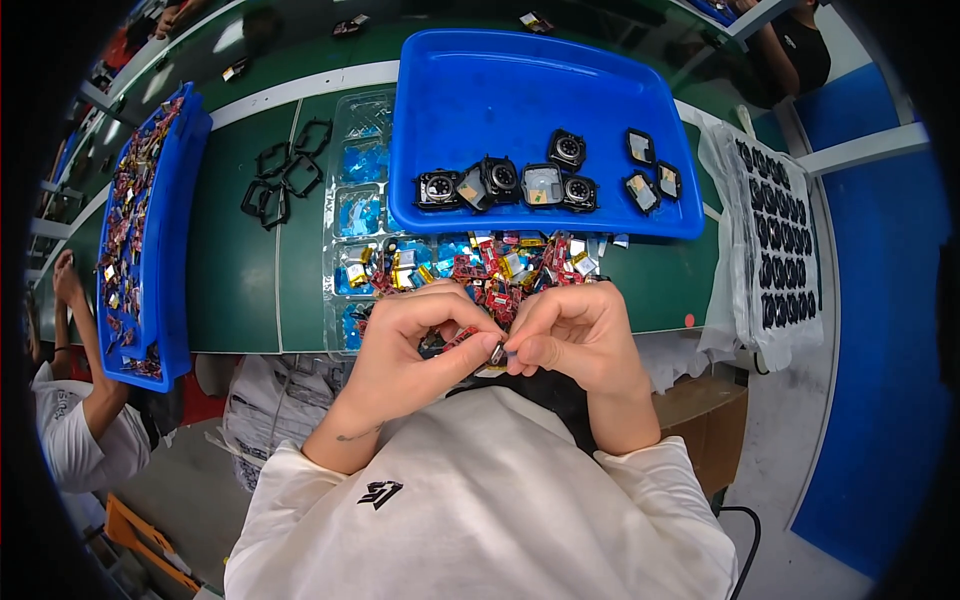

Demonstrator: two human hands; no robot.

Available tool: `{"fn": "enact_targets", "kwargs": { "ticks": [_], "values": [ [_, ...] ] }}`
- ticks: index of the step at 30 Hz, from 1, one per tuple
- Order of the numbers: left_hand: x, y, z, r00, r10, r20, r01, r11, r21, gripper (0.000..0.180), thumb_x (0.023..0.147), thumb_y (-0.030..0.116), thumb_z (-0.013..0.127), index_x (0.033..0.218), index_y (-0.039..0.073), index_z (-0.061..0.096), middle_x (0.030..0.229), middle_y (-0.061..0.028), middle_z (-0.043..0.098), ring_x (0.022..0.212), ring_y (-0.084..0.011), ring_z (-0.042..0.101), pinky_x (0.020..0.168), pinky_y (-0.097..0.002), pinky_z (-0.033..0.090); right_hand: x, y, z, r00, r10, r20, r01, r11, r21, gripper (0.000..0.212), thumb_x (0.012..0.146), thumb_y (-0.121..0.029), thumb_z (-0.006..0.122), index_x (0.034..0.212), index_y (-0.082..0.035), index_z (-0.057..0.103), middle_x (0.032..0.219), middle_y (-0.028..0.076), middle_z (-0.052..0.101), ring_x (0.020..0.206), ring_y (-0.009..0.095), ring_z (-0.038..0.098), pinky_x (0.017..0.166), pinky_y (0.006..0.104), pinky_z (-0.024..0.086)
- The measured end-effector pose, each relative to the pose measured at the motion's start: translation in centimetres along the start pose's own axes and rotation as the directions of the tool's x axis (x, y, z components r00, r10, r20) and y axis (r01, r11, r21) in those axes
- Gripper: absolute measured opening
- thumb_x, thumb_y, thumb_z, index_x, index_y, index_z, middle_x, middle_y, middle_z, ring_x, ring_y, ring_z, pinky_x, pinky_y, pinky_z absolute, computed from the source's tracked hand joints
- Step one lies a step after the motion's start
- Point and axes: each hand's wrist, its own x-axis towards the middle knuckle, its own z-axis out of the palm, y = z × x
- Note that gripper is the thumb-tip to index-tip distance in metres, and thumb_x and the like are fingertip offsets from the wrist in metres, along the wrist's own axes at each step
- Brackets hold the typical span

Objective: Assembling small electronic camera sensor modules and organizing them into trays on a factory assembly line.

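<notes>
My left hand point(405, 345) is closed in a pinch on a small red circuit board point(461, 338), part of which shows between thumb and fingers. A small silvery part point(497, 353) sits at the fingertips, where both hands meet. My right hand point(588, 335) is closed too, thumb against index finger beside that part; what it grips is hidden by the fingers. Just beyond my hands lies a heap of red circuit boards point(492, 268) mixed with silver and yellow battery cells. A clear plastic blister tray point(340, 215) with blue pockets stands under and left of the heap.
A large blue tray point(530, 90) holds several black watch cases point(567, 150). More black frames point(300, 175) lie on the green table point(235, 240). At left stands a blue bin point(175, 230) of boards; at right, a sheet of black parts point(778, 230). A person point(85, 410) works at far left.
</notes>
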Motion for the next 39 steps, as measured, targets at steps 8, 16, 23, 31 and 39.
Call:
{"fn": "enact_targets", "kwargs": {
  "ticks": [8,16,23,31,39],
  "values": [
    [-0.2,0.0,-0.7,1.000,0.013,0.014,-0.011,0.991,-0.132,0.004,0.078,-0.003,0.067,0.082,-0.002,0.067,0.077,-0.0032,0.060,0.066,-0.0066,0.048,0.057,-0.0201,0.035,1.3,-0.8,-0.7,0.845,-0.525,-0.102,0.249,0.555,-0.794,0.007,0.076,0.001,0.069,0.079,0.002,0.063,0.082,0.010,0.061,0.070,0.012,0.057,0.057,0.0218,0.044],
    [-0.5,-0.1,-1.5,0.997,0.040,-0.066,-0.048,0.990,-0.130,0.007,0.079,-0.001,0.069,0.085,-0.003,0.067,0.078,-0.0047,0.060,0.069,-0.0078,0.050,0.061,-0.0199,0.038,4.6,-3.1,-3.5,0.858,-0.508,-0.082,-0.090,0.008,-0.996,0.020,0.070,-0.019,0.075,0.080,-0.004,0.068,0.086,0.006,0.060,0.082,0.023,0.057,0.069,0.0336,0.047],
    [-0.5,0.2,-1.0,0.991,0.099,-0.095,-0.107,0.990,-0.086,0.007,0.076,-0.001,0.070,0.083,0.000,0.069,0.081,-0.0047,0.059,0.075,-0.0092,0.051,0.062,-0.0200,0.038,6.6,-1.8,-6.0,0.890,-0.437,-0.134,-0.126,0.047,-0.991,0.025,0.067,-0.024,0.076,0.081,-0.004,0.070,0.094,0.007,0.060,0.093,0.025,0.054,0.082,0.0363,0.046],
    [0.1,0.4,-0.6,0.966,0.219,-0.135,-0.203,0.972,0.121,0.008,0.070,0.001,0.073,0.076,0.003,0.069,0.100,-0.0106,0.059,0.085,-0.0149,0.052,0.074,-0.0257,0.040,7.0,-1.4,-5.9,0.891,-0.431,-0.143,-0.111,0.098,-0.989,0.023,0.065,-0.023,0.076,0.076,-0.004,0.070,0.093,0.009,0.061,0.093,0.027,0.052,0.083,0.0369,0.044],
    [0.3,0.6,0.4,0.955,0.269,-0.127,-0.228,0.935,0.271,0.008,0.068,0.000,0.072,0.072,0.003,0.067,0.102,-0.0116,0.061,0.092,-0.0182,0.055,0.079,-0.0289,0.042,7.0,-1.4,-4.5,0.849,-0.494,-0.189,-0.297,-0.149,-0.943,0.051,0.056,-0.051,0.081,0.076,-0.005,0.070,0.087,0.004,0.062,0.087,0.022,0.057,0.073,0.0334,0.048]
  ]
}}
